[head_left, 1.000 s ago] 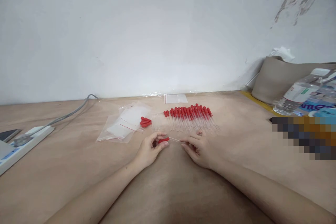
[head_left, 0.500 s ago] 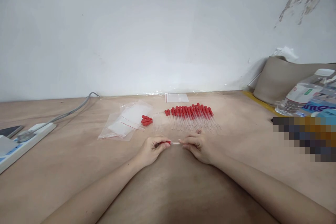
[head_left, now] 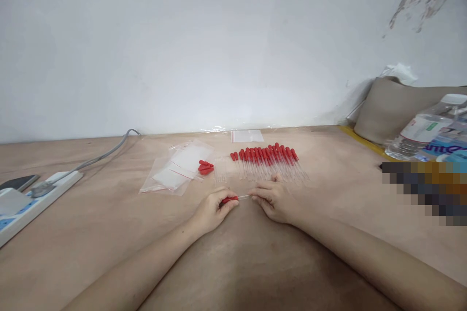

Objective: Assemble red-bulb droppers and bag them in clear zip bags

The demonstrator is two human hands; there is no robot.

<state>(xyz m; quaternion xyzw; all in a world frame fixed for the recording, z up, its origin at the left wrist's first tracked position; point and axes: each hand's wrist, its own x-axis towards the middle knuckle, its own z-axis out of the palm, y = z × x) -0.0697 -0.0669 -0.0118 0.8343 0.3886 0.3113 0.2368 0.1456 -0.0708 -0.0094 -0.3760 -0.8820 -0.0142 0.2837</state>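
Left hand (head_left: 215, 210) pinches red bulb (head_left: 229, 199), right hand (head_left: 274, 199) pinches glass tube (head_left: 243, 197) at table (head_left: 109, 233) centre, w/ finished dropper row (head_left: 268, 161) at 12 o'clock, probably kept within reach.

A slim clear glass dropper tube with a red rubber bulb (head_left: 235, 198) lies level, crosswise, just above the tan surface (head_left: 109, 233), well in from its edges and nearer the far edge. The red bulb end points left, mostly covered by fingers (head_left: 228, 202); the clear tip end points right.
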